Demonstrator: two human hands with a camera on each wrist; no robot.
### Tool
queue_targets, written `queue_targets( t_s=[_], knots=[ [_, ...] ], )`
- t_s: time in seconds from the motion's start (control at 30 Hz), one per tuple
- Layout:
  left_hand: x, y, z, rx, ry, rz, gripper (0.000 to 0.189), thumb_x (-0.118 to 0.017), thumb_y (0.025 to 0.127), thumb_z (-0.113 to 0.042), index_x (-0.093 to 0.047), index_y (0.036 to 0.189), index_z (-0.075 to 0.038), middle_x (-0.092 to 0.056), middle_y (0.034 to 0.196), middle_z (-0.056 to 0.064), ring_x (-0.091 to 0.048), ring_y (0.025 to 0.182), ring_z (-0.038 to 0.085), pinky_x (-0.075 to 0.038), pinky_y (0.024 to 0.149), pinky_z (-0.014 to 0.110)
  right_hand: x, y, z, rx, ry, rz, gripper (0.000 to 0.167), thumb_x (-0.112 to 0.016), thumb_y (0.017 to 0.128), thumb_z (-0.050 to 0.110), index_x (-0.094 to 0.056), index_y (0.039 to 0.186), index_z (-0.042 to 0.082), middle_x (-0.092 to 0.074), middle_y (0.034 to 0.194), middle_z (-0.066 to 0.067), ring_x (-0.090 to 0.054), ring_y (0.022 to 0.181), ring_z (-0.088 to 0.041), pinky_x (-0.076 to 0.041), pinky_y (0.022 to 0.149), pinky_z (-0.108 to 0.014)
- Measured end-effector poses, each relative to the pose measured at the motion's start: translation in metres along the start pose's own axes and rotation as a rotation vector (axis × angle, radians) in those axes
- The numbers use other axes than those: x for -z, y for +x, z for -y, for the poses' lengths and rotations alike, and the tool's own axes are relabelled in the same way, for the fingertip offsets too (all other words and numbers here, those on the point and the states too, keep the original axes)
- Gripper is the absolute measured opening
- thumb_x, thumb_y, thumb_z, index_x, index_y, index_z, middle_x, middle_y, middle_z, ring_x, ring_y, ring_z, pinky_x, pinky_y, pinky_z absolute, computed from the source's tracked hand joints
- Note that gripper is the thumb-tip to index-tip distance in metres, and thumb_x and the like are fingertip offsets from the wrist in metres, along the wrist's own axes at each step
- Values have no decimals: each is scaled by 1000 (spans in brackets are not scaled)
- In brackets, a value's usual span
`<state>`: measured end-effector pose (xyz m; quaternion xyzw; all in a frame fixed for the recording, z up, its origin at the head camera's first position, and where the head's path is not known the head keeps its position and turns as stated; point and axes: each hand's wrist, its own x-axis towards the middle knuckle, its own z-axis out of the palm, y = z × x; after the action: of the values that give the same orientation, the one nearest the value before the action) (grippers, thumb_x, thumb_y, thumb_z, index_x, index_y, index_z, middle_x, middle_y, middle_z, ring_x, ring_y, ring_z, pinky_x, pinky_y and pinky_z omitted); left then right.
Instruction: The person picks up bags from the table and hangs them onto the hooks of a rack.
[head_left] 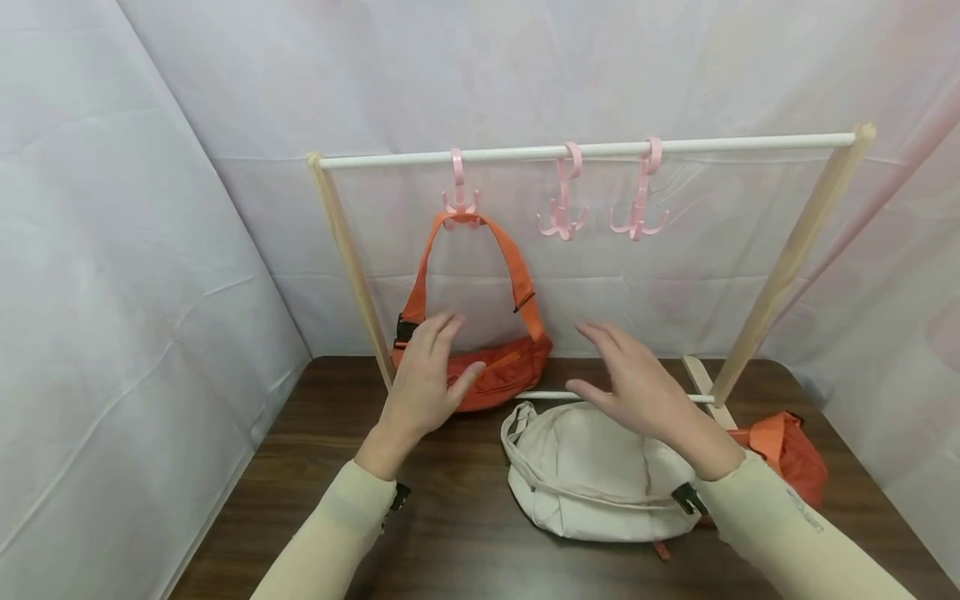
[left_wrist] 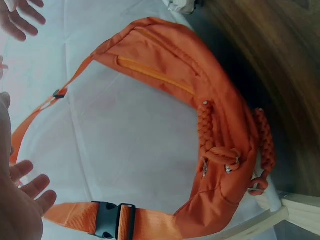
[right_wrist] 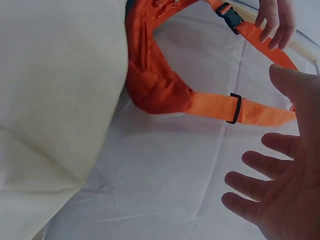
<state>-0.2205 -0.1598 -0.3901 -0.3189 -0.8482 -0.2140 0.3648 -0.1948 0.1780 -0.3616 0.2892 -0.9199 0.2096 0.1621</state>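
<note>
An orange waist bag point(head_left: 498, 375) hangs by its strap from the leftmost pink hook point(head_left: 459, 196) on the white rail. In front of the bag's left side, my left hand point(head_left: 423, 375) is raised with fingers extended, holding nothing. My right hand point(head_left: 637, 383) is lifted over the cream bag point(head_left: 600, 467) on the table, fingers spread and nothing in them. The left wrist view shows the hanging bag's black buckle point(left_wrist: 107, 220) and braided pulls point(left_wrist: 206, 130). Seen from the right wrist, its strap point(right_wrist: 255, 111) runs past my right thumb.
Two more pink hooks point(head_left: 562, 200) hang farther right on the rail point(head_left: 517, 153), bearing nothing. A wooden post point(head_left: 795, 250) holds up the rail's right end. Another orange bag point(head_left: 795, 458) lies behind my right sleeve on the dark wooden table point(head_left: 300, 467). Pale curtains point(head_left: 135, 250) surround the table.
</note>
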Motion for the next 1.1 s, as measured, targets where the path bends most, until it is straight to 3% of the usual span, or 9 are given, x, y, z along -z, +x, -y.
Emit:
queue_targets(
  t_s=[0.2, 0.53, 0.83, 0.97, 1.1],
  knots=[
    [-10, -6, -7, -42, -9, 71, 68, -79, 97, -35, -52, 149, 1, -53, 148, 21, -48, 141, 37, -36, 119, 50, 3, -21, -8, -7, -16, 14, 79, -76, 99, 45, -44, 158, 2, -49, 155, -20, -48, 141, -43, -38, 113, -63],
    [-33, -24, -18, -53, -11, 238, 63, -72, 102, -41, -53, 151, -7, -51, 153, 15, -47, 143, 31, -39, 119, 46, 8, -57, -16, -88, 6, 78, 67, -75, 100, 46, -55, 150, 6, -57, 146, -14, -59, 128, -39, -51, 99, -60],
    [-55, -41, -38, -72, -112, 421, 54, -70, 103, -43, -59, 146, -11, -58, 145, 5, -52, 137, 22, -42, 116, 40, 8, -85, -25, -90, 15, 199, 50, -78, 98, 43, -67, 135, 11, -66, 130, -6, -66, 118, -27, -56, 95, -53],
    [-62, -47, -48, -97, -133, 497, 48, -66, 105, -46, -63, 140, -12, -60, 137, 0, -55, 132, 18, -45, 113, 37, 7, -97, -28, -50, 19, 244, 45, -73, 99, 52, -71, 126, 17, -66, 122, 4, -65, 116, -19, -56, 94, -47],
    [-66, -52, -57, -109, -162, 581, 47, -62, 106, -50, -66, 137, -15, -61, 133, -5, -55, 126, 15, -46, 110, 36, 3, -105, -30, 32, 25, 263, 37, -76, 97, 51, -72, 118, 20, -65, 116, 11, -63, 111, -12, -56, 90, -42]
  ],
)
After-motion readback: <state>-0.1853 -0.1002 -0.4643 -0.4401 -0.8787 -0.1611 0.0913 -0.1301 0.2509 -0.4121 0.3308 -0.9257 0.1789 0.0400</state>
